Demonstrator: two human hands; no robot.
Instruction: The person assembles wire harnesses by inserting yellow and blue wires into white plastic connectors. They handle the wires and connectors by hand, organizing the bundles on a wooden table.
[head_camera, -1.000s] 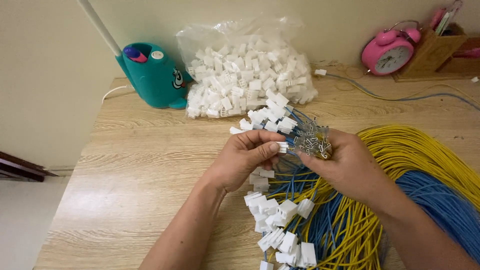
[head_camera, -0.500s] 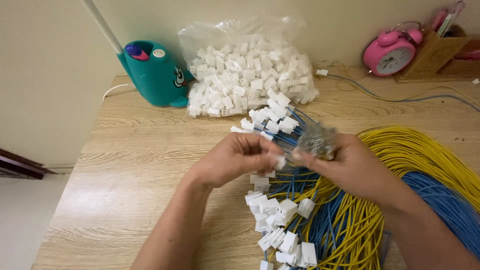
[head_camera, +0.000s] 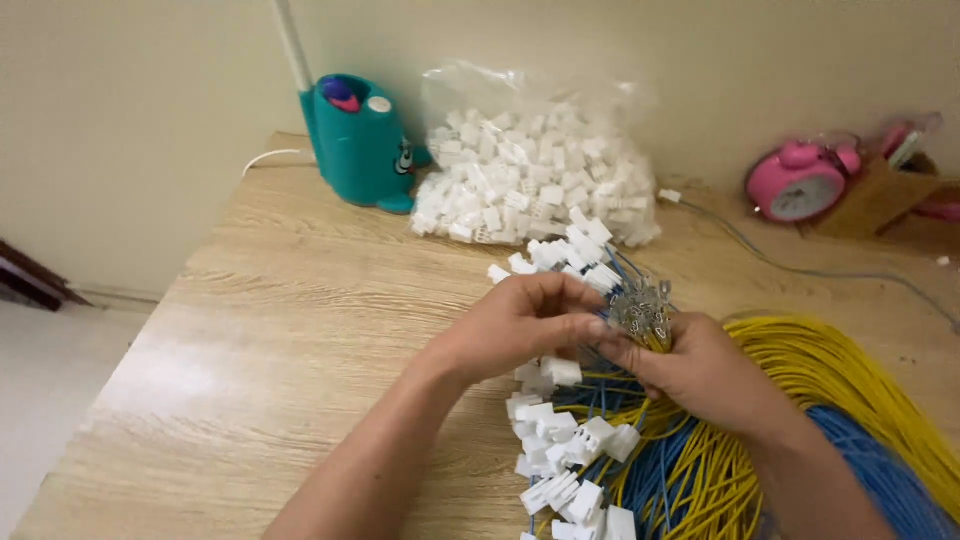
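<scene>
My right hand (head_camera: 700, 372) grips a bundle of yellow and blue wires (head_camera: 645, 318) whose bare metal terminals stick up above its fingers. My left hand (head_camera: 520, 325) is closed beside it, its fingertips pinched at the terminals; whether a white connector sits between them is hidden. White plastic connectors (head_camera: 565, 252) fitted to wire ends lie just beyond the hands, and more of them (head_camera: 565, 470) lie beneath my wrists.
A clear bag of white connectors (head_camera: 530, 170) stands at the back of the wooden table (head_camera: 270, 330). A teal lamp base (head_camera: 358, 140) is to its left, a pink alarm clock (head_camera: 800, 185) at the right. Coils of yellow and blue wire (head_camera: 850, 400) fill the right side.
Both hands have stayed together over the wire ends with small finger movements. The view has shifted slightly, so the hands sit a little lower in the picture.
</scene>
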